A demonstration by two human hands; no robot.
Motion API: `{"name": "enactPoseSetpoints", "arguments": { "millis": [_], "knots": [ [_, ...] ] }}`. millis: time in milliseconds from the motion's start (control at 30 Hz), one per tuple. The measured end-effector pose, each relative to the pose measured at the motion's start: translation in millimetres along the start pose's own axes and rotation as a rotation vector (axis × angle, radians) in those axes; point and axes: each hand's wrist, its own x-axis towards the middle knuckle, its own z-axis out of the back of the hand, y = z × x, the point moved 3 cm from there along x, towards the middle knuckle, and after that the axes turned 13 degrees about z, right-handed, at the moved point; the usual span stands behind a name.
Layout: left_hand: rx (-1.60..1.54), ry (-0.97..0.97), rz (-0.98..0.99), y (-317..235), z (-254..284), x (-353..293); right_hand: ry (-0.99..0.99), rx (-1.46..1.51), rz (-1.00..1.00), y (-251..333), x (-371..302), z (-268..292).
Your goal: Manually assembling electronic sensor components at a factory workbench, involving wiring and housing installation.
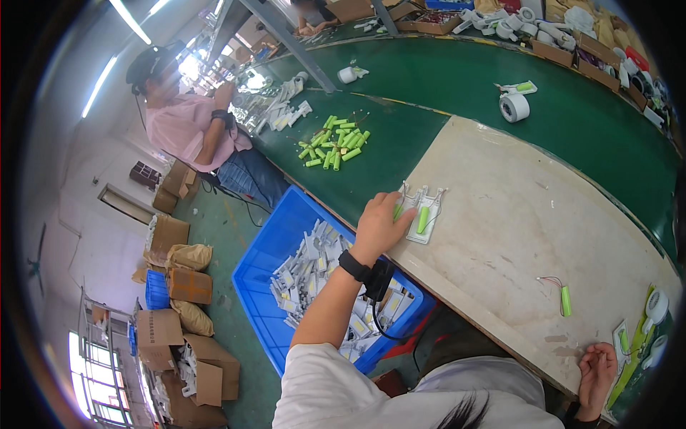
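Note:
My left hand (381,223) reaches over the near edge of the beige board. Its thumb and fingers close around a green battery cell (397,211), partly hidden by the hand, at a white plastic housing. Just right of it lies another white housing (420,234) with a green cell (423,219) and thin wires in it. My right hand (597,368) rests at the board's near right edge, fingers loosely curled, with nothing visible in it. Close by is a white housing (620,336) with a green cell. A loose wired green cell (566,301) lies on the board (493,264).
A blue bin (246,275) full of white plastic parts stands below my left arm. Beyond my left hand is a pile of green cells (336,143) on the green table (407,114). A white round device (514,107) lies farther back. A co-worker (196,132) sits at the left.

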Motion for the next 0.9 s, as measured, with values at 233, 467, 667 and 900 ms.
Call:
{"name": "enactPoseSetpoints", "arguments": {
  "millis": [233,467,667,900],
  "knots": [
    [0.063,0.013,-0.2,-0.2,-4.8,4.3,0.037,0.056,0.033,1.4,0.6,-11.8],
    [0.002,0.14,-0.111,-20.6,-14.8,-2.4,0.065,0.106,0.003,-3.6,3.0,-8.0],
    [0.018,0.254,-0.349,-62.9,-29.5,-1.9,0.051,0.1,0.013,4.4,19.4,-5.1],
    [0.14,0.232,-0.255,-65.8,-5.4,-69.4,0.663,-0.979,0.352,31.6,-7.8,-84.9]
  ]
}}
